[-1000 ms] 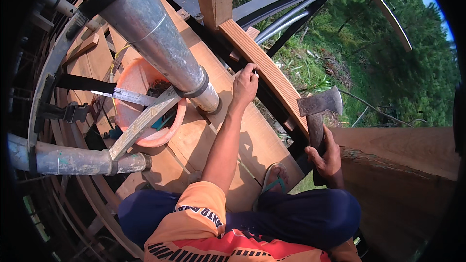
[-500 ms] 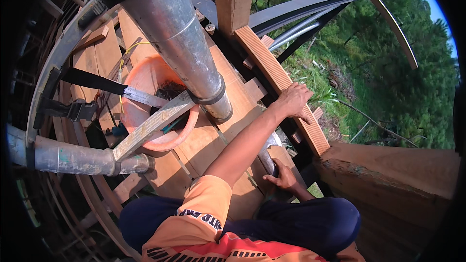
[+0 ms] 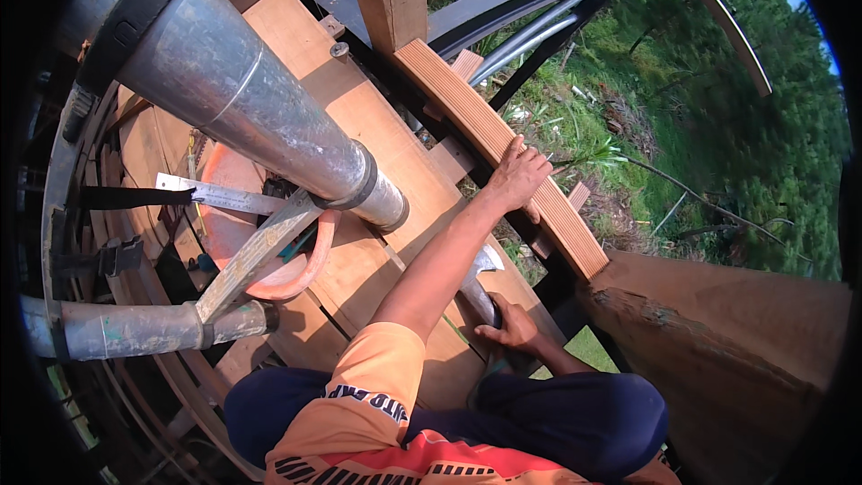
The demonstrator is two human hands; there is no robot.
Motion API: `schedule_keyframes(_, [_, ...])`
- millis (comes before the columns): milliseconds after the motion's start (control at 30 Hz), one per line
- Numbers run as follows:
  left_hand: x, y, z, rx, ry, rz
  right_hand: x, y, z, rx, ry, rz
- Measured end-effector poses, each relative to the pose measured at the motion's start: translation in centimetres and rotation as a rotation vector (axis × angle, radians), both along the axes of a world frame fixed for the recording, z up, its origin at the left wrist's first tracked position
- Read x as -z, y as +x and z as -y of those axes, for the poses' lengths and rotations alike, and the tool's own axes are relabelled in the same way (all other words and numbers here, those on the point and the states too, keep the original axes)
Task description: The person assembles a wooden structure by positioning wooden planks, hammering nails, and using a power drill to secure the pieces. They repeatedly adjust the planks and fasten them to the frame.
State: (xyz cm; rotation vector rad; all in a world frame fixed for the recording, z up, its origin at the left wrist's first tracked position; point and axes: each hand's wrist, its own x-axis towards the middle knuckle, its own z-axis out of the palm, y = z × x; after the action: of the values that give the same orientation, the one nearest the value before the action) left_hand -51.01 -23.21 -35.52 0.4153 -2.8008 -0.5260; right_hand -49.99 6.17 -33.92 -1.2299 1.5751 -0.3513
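Observation:
A grooved wooden board (image 3: 494,130) runs slantwise along the platform's edge, right of the middle. Over its top lies my left hand (image 3: 519,178), fingers curled round the far edge and thumb on the near side. Lower down, beneath my left forearm, my right hand (image 3: 514,327) is closed round the dark handle of a hammer (image 3: 479,292). The hammer's shaft is metallic and its shiny head points away from me, apart from the board. My left forearm lies close above the head and may hide part of it.
An orange bucket (image 3: 310,274) with tools in it stands on the planks (image 3: 301,63) at left. Metal pipes of a frame (image 3: 260,90) cross in front of it. A thick timber beam (image 3: 718,332) fills the lower right. Beyond the edge, the ground (image 3: 602,144) drops to greenery.
The view has turned a little, so the bucket and pipes sit farther left. More of the hammer's head shows beneath my left forearm. Both hands keep their holds.

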Motion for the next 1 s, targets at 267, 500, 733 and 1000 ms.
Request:
schedule_keyframes(267, [-1.4, 0.2, 0.7, 0.052, 0.05, 0.037, 0.0, -0.1, 0.2, -0.025, -0.022, -0.012])
schedule_keyframes(500, [-4.0, 3.4, -1.3, -0.083, 0.226, -0.368, -1.2, 2.1, 0.4, 0.086, -0.031, 0.062])
schedule_keyframes(733, [-12.3, 9.8, -5.4, -0.237, 0.895, -0.393, 0.9, 6.7, 1.3, 0.183, -0.12, 0.089])
schedule_keyframes(1000, [-11.1, 16.4, -3.5, -0.494, 0.855, -0.163, 0.8, 4.6, 3.5, -0.127, -0.068, -0.053])
